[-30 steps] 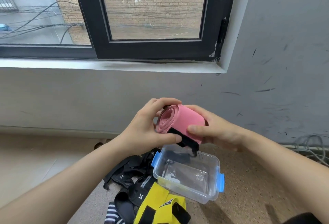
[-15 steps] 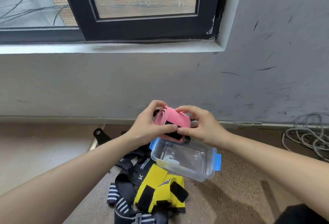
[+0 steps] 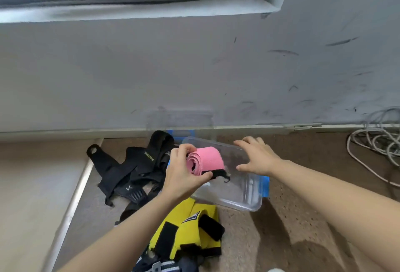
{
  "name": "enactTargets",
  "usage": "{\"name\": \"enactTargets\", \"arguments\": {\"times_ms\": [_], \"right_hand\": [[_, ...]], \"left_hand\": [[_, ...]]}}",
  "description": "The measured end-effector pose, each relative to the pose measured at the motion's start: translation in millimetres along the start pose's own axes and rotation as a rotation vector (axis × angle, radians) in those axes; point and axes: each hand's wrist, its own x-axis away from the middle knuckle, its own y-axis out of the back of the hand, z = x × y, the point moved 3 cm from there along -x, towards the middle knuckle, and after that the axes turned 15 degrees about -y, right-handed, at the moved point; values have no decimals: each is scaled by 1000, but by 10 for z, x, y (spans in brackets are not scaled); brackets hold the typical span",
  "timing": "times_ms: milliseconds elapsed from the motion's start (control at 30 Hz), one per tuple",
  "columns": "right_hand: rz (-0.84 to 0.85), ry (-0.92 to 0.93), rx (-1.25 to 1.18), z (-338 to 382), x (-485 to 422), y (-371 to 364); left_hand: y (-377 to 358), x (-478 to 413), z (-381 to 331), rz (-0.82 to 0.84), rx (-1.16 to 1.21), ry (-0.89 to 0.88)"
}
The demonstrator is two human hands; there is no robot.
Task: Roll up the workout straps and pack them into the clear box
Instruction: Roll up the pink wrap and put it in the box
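My left hand (image 3: 184, 176) curls around the rolled pink strap (image 3: 207, 160), holding it over the nine o'clock end of the clear box (image 3: 240, 203). My right hand (image 3: 258, 159) is spread wide and empty above the box. Black straps (image 3: 132, 172) lie at the box's nine o'clock, and a yellow strap (image 3: 188, 226) at seven.

Inside the clear plastic box (image 3: 255, 205), the right half is free. Its left is crowded by black fabric straps (image 3: 134, 170), its front by a yellow strap (image 3: 194, 215).
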Motion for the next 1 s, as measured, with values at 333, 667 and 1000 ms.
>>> {"name": "enactTargets", "arguments": {"times_ms": [333,667,1000], "right_hand": [[326,-214,-1258,586,132,-584],[75,-46,-1220,697,71,-632],[32,-40,-934,556,-51,-742]], "left_hand": [[-466,-67,405,-227,-10,98],[-585,-26,375,-249,-31,13],[-49,102,790,-65,-253,-102]]}}
